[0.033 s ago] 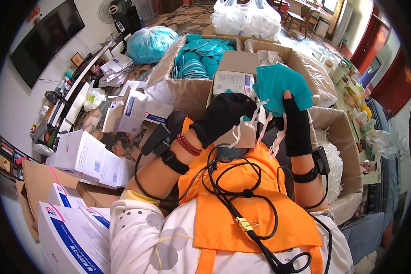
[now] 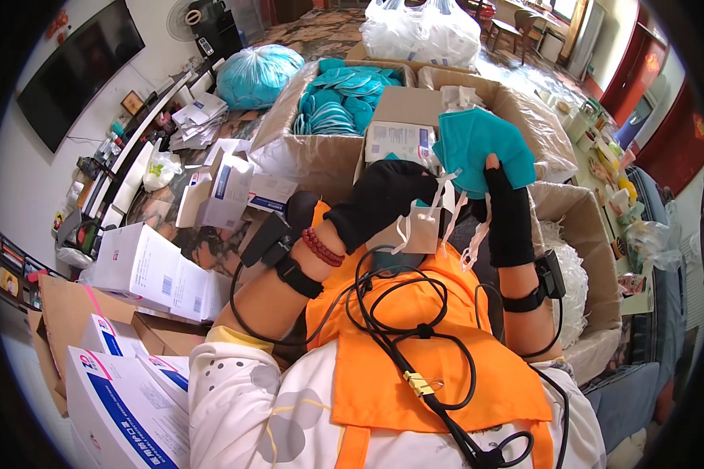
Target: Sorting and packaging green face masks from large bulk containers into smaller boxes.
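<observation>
A fanned stack of teal face masks (image 2: 477,144) is held up in front of me at right of centre. My right hand (image 2: 508,211), in a black fingerless glove, is closed on it, thumb lying across the near face. White ear straps (image 2: 448,207) dangle from the stack's left and lower side. My left hand (image 2: 387,195), gloved alike, is curled beside those straps; its fingertips are mostly hidden, so I cannot make out what they grip. Beneath and behind it stands an open small carton (image 2: 418,234), with a bit of teal showing at its top.
A lined carton (image 2: 328,144) of loose teal masks stands ahead. Another lined carton (image 2: 602,313) with white stringy material is at my right. White printed boxes (image 2: 125,406) crowd my left. A bag of teal items (image 2: 260,74) sits farther off. Black cables (image 2: 403,336) cross my orange apron.
</observation>
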`<state>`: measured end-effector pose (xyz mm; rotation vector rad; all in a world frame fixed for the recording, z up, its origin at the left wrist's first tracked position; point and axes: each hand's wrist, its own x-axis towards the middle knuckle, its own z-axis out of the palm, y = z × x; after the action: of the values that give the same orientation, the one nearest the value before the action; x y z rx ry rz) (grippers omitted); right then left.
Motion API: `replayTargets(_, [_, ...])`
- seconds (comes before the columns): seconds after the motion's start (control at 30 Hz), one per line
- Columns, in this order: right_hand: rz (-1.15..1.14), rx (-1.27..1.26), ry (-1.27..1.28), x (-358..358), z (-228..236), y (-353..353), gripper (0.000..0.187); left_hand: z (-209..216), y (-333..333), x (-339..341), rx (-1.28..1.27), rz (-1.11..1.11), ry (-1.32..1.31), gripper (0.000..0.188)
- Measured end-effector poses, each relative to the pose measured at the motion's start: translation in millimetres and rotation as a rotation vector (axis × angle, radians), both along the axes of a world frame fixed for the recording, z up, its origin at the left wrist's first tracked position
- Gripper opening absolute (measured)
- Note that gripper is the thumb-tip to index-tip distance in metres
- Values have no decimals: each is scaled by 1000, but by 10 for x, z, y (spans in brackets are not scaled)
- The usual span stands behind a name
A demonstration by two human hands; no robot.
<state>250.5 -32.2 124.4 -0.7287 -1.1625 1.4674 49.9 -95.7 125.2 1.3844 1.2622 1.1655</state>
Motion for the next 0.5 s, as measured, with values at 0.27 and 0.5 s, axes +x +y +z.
replayTargets(0.27, [-1,69,-30,6,59,-33,47,57,-27,40,42,-78,-95,16])
replayTargets(0.5, [27,-14,-53,11,43,-68,46,-68,4,199,204,35,-247,13])
